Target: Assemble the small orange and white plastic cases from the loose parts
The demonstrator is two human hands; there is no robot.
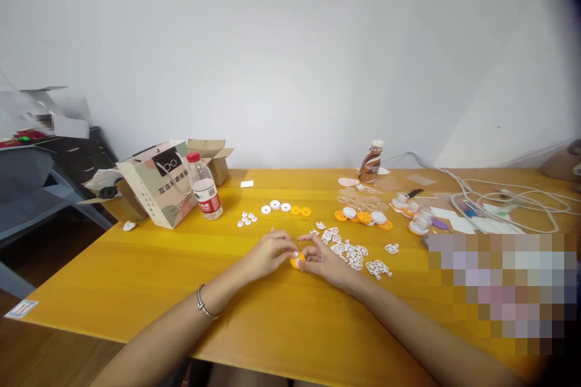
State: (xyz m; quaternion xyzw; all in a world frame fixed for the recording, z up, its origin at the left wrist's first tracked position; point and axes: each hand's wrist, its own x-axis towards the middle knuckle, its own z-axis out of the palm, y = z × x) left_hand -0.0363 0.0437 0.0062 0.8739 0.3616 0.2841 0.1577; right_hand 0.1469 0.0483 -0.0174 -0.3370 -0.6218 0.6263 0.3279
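Note:
Near the middle of the table, a round orange disc (pixel 298 262) with white at its centre sits between my two hands. My right hand (pixel 325 261) is closed around its right side, fingers curled behind it and thumb in front. From the left, my left hand (pixel 271 254) has its fingers pinched together at the disc's upper edge, on a small white piece (pixel 296 254) mostly hidden by the fingertips. White spoked plastic parts (pixel 348 251) lie in a loose pile just right of my right hand. Small white pieces (pixel 247 217) are scattered beyond my left hand.
White rings (pixel 275 205) and orange discs (pixel 301 211) form a row further back. More orange and white discs (pixel 364 217) lie to the right, with clear rings behind. A water bottle (pixel 206 190), paper bag (pixel 157 184), brown drink bottle (pixel 371 163) and white cables (pixel 499 193) surround them.

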